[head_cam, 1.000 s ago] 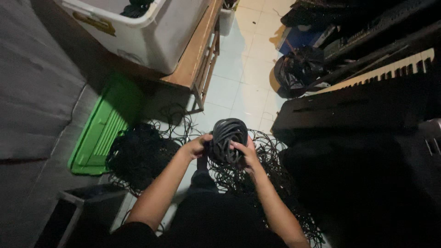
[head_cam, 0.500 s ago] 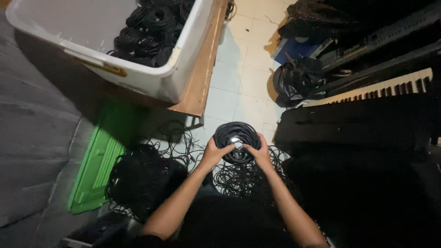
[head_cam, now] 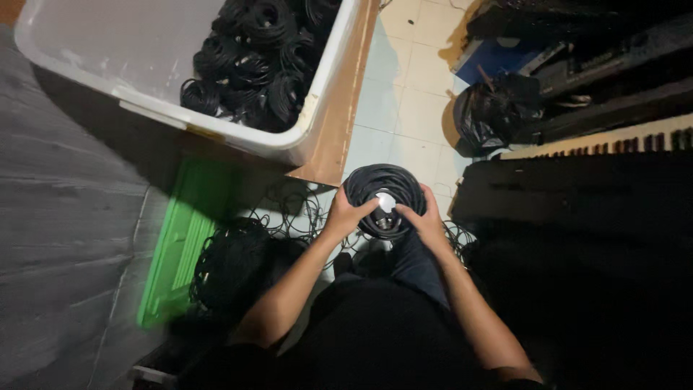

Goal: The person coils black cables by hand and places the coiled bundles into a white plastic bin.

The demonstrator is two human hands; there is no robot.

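Coiled cable (head_cam: 385,189) between both closed hands (head_cam: 386,217)

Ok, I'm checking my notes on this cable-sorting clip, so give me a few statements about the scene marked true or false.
1. Both hands, left hand and right hand, hold one round coil of black cable. True.
2. The large white plastic tub is empty. False: it holds many black cable coils.
3. A green flat plastic lid lies on the floor to the person's left. True.
4. The held coil rests inside the tub. False: it is held above the tiled floor, outside the tub.
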